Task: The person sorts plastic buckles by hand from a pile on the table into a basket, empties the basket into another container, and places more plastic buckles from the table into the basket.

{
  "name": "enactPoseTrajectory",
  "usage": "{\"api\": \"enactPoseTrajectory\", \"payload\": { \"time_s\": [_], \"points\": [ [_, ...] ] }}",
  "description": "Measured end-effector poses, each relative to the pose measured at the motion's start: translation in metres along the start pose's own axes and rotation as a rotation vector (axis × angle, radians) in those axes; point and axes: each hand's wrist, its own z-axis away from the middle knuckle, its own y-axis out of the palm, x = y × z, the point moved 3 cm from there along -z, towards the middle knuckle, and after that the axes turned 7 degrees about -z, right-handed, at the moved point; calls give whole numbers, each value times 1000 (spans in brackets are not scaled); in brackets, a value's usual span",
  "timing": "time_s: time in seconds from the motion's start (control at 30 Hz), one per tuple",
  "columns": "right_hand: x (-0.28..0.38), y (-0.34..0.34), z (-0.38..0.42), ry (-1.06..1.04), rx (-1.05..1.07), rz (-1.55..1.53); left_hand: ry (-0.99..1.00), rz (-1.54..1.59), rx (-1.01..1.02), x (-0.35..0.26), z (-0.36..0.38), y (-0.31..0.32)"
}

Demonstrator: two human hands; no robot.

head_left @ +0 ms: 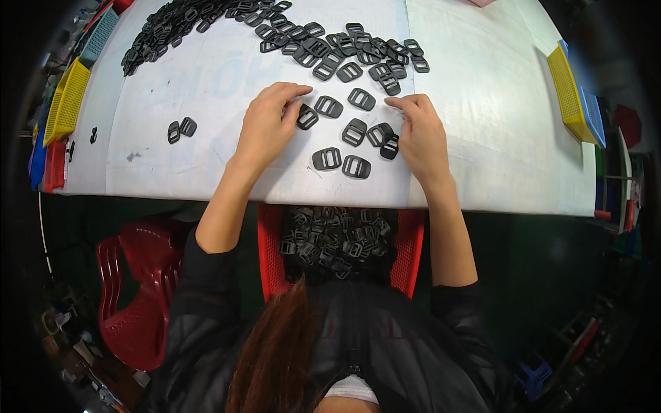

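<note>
Black plastic strap buckles lie loose on the white table between my hands. My left hand (270, 122) rests at the left of this group, index finger stretched out and apart from the thumb. Its thumb tip overlaps the edge of one buckle (307, 117); a second buckle (328, 107) lies just beyond. On the right, my right hand (421, 134) points its index finger leftward, near a buckle (361, 99). By its lower fingers, a dark buckle (390, 146) overlaps another buckle (379, 135). Nearer the table edge lie two more, a left buckle (327, 159) and a right buckle (356, 166).
A heap of buckles (165, 31) spreads across the table's far side. Below the table edge, a red basket (410, 251) holds many buckles. Yellow baskets stand at the left (67, 103) and right (570, 96) edges. A dark red chair (141, 310) is at lower left.
</note>
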Motion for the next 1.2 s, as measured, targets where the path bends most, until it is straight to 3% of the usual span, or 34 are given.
{"api": "enactPoseTrajectory", "payload": {
  "time_s": [0.17,0.43,0.53,0.67,0.77,0.97,1.2],
  "points": [
    [6,16,-10,-20,15,24,45,-53,36,-7,-10,9],
    [-8,-22,4,209,-11,-124,-154,178,16,27,-4,-7],
    [-3,-25,21,22,108,23,-150,153,-44,30,-3,-15],
    [9,-30,31,37,41,-71,-201,193,-70,39,0,-16],
    [-1,-27,36,-9,178,-47,-103,225,-105,44,4,-12],
    [-17,-17,-17,115,-25,-50,-66,180,-136,36,9,-9],
    [-12,4,-43,290,45,53,-58,211,-156,34,9,-10]
  ]
}}
